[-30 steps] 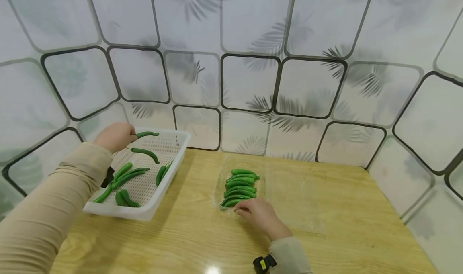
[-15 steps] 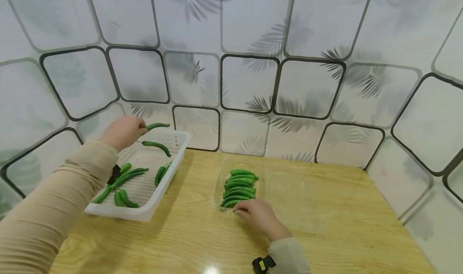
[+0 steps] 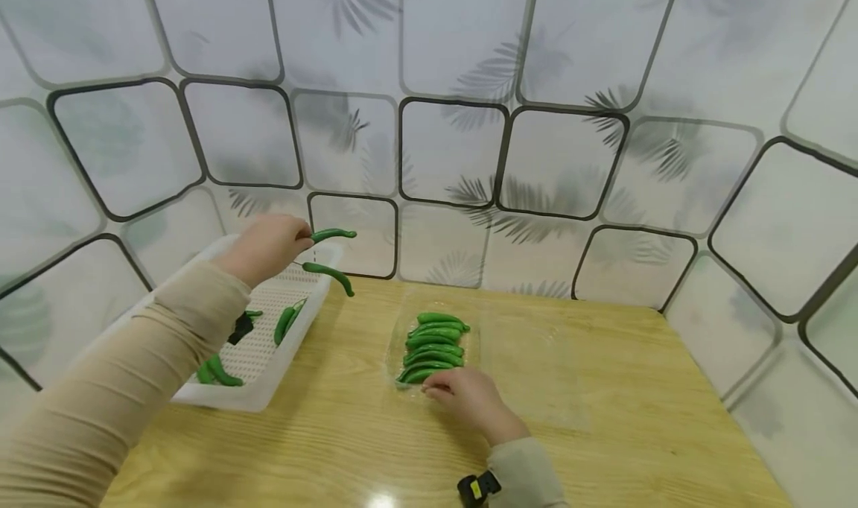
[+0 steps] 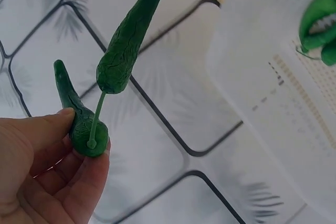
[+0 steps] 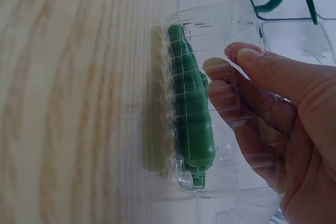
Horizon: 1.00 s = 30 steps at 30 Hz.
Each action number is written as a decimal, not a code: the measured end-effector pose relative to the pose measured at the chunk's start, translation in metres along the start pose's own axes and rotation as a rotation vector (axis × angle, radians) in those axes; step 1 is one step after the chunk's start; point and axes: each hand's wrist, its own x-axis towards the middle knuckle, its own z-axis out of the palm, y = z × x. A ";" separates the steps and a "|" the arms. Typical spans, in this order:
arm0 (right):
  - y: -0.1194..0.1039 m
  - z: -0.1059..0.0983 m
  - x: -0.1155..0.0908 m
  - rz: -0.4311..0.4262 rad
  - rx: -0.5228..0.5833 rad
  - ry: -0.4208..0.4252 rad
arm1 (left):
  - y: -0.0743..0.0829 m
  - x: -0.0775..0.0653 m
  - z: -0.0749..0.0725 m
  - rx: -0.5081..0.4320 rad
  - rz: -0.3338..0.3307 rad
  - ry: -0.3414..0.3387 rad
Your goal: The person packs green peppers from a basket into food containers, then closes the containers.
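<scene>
The upper pepper [image 3: 334, 234] is pinched between the thumb and fingers of the left hand [image 3: 271, 247]; the lower pepper [image 3: 328, 275] hangs beneath by its thin stem [image 4: 96, 119], both in the air left of the box [image 3: 394, 350]. Whether the stem itself is gripped, I cannot tell; if it is only lightly caught, the lower pepper could slip and fall short of the box, onto the tabletop [image 3: 335, 433]. The dangling end could also knock the row [image 3: 432, 351] inside the box. The right hand [image 3: 469, 400], fingers curled, appears to pinch the box's near edge; a tug there could skew the thin plastic. Against a second ago, the left hand and its pair have swung from over the basket [image 3: 278, 370] toward the box; the row looks unchanged.
</scene>
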 end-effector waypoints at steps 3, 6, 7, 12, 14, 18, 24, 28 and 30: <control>-0.001 0.000 0.000 0.008 0.003 0.001 | 0.012 0.004 0.003 -0.033 0.021 -0.017; 0.000 0.001 0.001 0.016 0.004 -0.001 | 0.023 0.008 0.010 -0.056 0.046 -0.021; 0.000 0.001 0.001 0.020 0.004 -0.003 | 0.027 0.010 0.012 -0.060 0.055 -0.021; 0.001 0.002 0.002 0.022 -0.008 -0.005 | 0.045 0.016 0.025 -0.081 0.107 -0.026; 0.001 0.002 0.002 0.021 -0.016 -0.006 | 0.052 0.018 0.029 -0.087 0.125 -0.030; -0.001 0.003 0.004 0.011 -0.027 -0.012 | 0.064 0.020 0.037 -0.110 0.130 -0.050; -0.001 0.003 0.004 0.015 -0.019 -0.023 | 0.080 0.025 0.050 -0.171 0.132 -0.082; 0.001 0.003 0.003 0.019 -0.016 -0.022 | 0.089 0.029 0.058 -0.163 0.160 -0.071; 0.002 0.003 0.003 0.021 -0.011 -0.020 | 0.093 0.030 0.061 -0.153 0.170 -0.065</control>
